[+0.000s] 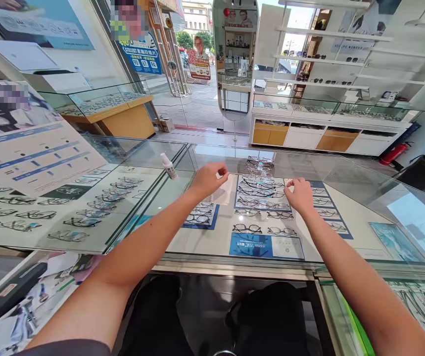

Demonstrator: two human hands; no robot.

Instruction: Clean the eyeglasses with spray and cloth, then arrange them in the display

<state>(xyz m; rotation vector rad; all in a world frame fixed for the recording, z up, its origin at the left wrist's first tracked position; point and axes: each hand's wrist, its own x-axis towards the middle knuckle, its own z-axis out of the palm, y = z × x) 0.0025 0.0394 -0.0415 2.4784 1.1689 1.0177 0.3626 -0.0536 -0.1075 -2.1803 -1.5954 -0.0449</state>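
Observation:
Both my arms reach out over a glass display counter (pixel 346 173) filled with rows of eyeglasses (pixel 260 198). My left hand (pixel 208 180) hovers above the glass with thumb and fingers pinched together; a pale white sheet or cloth (pixel 225 192) lies just beneath it. My right hand (pixel 300 194) is a little to the right, fingers curled in a pinch. What either hand pinches is too small to make out. A pair of glasses (pixel 259 162) lies just beyond and between the hands.
A small white spray bottle (pixel 168 166) stands on the glass left of my left hand. More glass cases with frames stand on the left (pixel 67 217) and far right. Wall shelves, a tall mirror (pixel 234 59) and a red fire extinguisher (pixel 393 153) lie beyond.

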